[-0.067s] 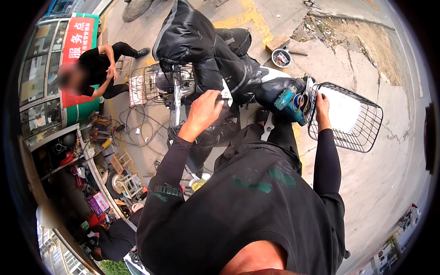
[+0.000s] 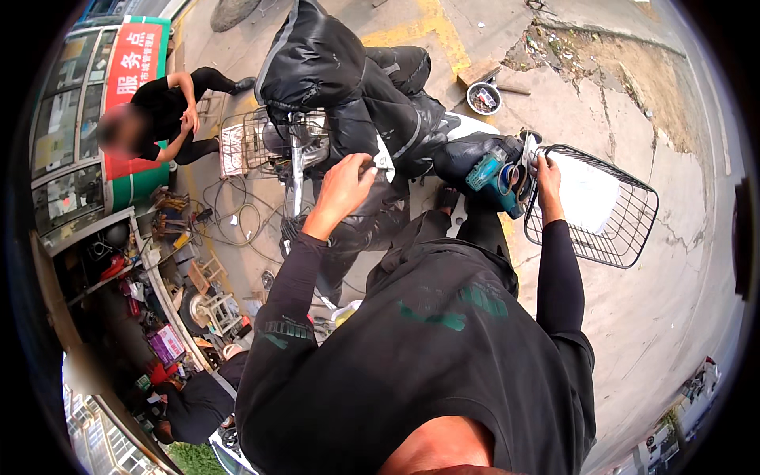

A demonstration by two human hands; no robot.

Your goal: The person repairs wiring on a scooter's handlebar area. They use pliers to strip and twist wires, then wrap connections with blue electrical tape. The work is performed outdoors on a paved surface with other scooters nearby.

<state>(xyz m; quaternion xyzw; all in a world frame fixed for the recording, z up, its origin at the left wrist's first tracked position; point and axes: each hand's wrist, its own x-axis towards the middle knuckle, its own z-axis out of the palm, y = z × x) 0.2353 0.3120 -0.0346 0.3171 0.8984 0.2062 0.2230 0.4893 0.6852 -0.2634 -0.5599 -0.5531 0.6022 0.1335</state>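
My left hand (image 2: 343,194) is raised beside a parked electric scooter, its fingers curled together. A small white piece with holes (image 2: 384,161) is close to the fingertips, against the scooter's black quilted cover (image 2: 372,131). Whether the fingers touch it, I cannot tell. On the right, my right hand (image 2: 548,188) is closed on the near-left rim of a black wire basket (image 2: 638,247). A white sheet (image 2: 584,194) lies in the basket. Between the hands, a teal power tool (image 2: 486,169) and a roll of tape (image 2: 508,179) rest on the dark seat (image 2: 455,158).
A person in black (image 2: 162,115) sits at the left by a red and green booth (image 2: 119,182). Hoses (image 2: 241,226) lie on the ground. Tools and a small wheel (image 2: 192,310) stand lower left, near another bent person (image 2: 194,408). A bowl of small parts (image 2: 483,99) stands beyond the seat.
The view has shifted slightly, so most things sit a little further left. Both hands keep nearly the same places and poses.
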